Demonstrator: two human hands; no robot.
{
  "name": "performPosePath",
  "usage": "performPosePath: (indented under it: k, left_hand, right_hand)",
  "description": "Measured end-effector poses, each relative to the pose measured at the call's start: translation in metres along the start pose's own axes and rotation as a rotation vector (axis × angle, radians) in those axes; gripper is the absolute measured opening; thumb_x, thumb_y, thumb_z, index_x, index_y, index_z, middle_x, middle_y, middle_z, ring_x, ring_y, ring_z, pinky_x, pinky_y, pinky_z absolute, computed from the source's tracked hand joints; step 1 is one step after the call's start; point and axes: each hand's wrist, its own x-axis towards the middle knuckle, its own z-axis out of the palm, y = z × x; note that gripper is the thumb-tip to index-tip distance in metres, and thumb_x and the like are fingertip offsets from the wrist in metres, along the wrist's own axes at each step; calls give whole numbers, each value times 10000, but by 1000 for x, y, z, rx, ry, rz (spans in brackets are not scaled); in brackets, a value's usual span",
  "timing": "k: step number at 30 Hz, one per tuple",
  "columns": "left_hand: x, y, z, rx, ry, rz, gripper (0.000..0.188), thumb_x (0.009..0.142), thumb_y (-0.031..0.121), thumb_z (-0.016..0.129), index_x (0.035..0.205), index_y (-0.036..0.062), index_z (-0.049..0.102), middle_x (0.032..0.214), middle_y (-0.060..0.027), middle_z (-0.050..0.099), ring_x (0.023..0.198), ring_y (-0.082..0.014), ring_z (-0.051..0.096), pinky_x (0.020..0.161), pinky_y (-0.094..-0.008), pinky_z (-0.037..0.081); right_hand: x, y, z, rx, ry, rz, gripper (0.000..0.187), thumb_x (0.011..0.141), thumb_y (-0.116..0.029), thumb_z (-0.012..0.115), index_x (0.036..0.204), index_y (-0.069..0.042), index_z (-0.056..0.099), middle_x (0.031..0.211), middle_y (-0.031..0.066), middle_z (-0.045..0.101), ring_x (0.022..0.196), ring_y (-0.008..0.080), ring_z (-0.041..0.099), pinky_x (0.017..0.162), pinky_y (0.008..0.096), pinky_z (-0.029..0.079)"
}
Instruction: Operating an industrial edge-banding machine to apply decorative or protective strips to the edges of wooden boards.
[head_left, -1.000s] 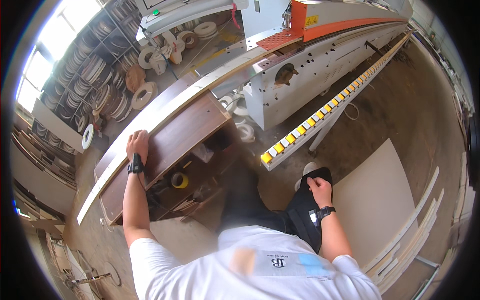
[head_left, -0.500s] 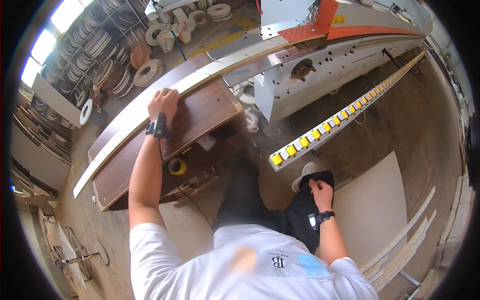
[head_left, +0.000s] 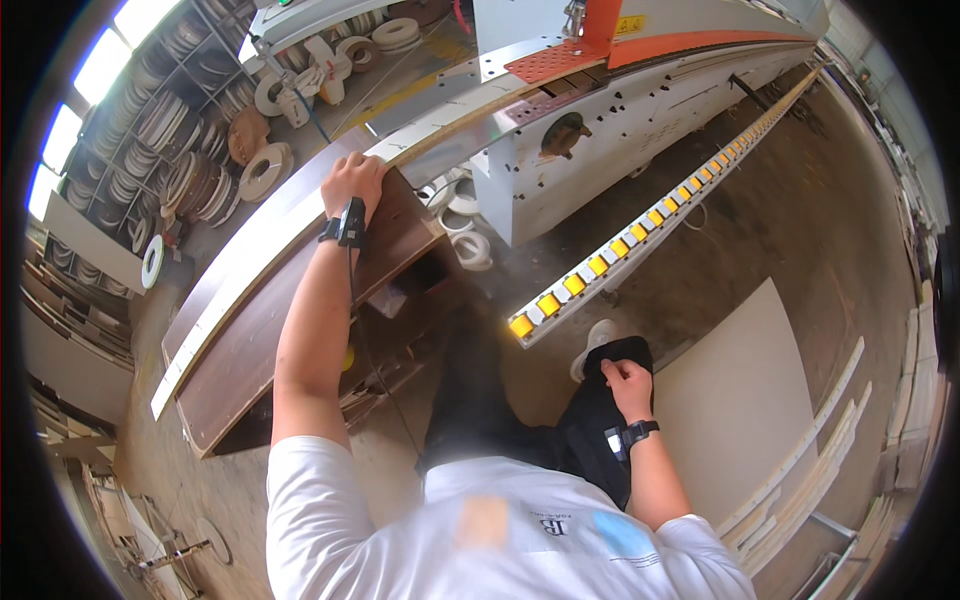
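My left hand (head_left: 355,187) lies on the near edge of a long white board strip (head_left: 258,258), its fingers bent over the edge. The strip runs along a brown wooden stand (head_left: 300,325) and on to the orange-and-grey machine (head_left: 560,62). A black band with a cable sits on the left wrist. My right hand (head_left: 628,388) rests at my black trouser leg (head_left: 590,440), fingers curled in, nothing visible in them.
A rail with yellow and grey rollers (head_left: 620,250) slants from the middle to the far right. A pale panel (head_left: 745,390) and narrow strips (head_left: 800,480) lie at the right. Rolls of edge banding (head_left: 185,135) fill racks at the far left; more white rolls (head_left: 468,215) lie under the machine.
My left hand has moved rightward along the stand, closer to the machine, and the white strip seems to have slid slightly that way. The whole view has shifted. My right hand stays at my leg.
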Motion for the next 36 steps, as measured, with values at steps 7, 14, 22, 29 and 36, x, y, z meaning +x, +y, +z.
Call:
performPosePath:
  k: [7, 14, 22, 29, 36]
  left_hand:
    - [36, 49, 14, -27, -3, 25, 223, 1025, 362, 651, 1005, 183, 782, 1119, -30, 753, 1080, -293, 716, 845, -451, 610]
    - [33, 30, 26, -204, 21, 176, 227, 1026, 295, 633, 1154, 155, 758, 1263, -43, 730, 1178, -318, 666, 972, -443, 566]
    - [-116, -148, -48, -66, 96, 180, 140, 963, 159, 726, 1095, 133, 761, 1178, -56, 757, 1116, -317, 695, 963, -450, 567]
    - [-287, -318, -147, 295, -100, -110, 208, 1013, 171, 701, 1198, 97, 762, 1236, -90, 744, 1212, -331, 674, 1045, -437, 550]
    - [-290, -314, -155, 242, -91, -375, 216, 1002, 246, 715, 1161, 118, 786, 1222, -75, 752, 1170, -309, 690, 995, -445, 562]
  right_hand:
    - [-5, -2, -6, -2, 10, -11, 374, 967, -331, 834, 813, 1, 758, 670, 47, 700, 613, 125, 631, 608, 306, 477]
    - [-7, 17, -17, 90, 69, -3, 360, 989, -329, 811, 864, 3, 756, 694, 30, 697, 649, 106, 639, 629, 295, 482]
    - [-10, 6, -15, 301, 60, 69, 320, 1010, -299, 802, 891, -4, 761, 736, -3, 693, 668, 79, 628, 639, 252, 491]
    - [3, 6, 0, 201, -51, 44, 337, 1011, -299, 799, 871, 4, 759, 716, 11, 691, 659, 87, 627, 641, 273, 483]
    - [6, 5, 2, 94, -61, 39, 302, 1010, -302, 788, 896, -23, 794, 719, 2, 700, 637, 69, 605, 607, 258, 462]
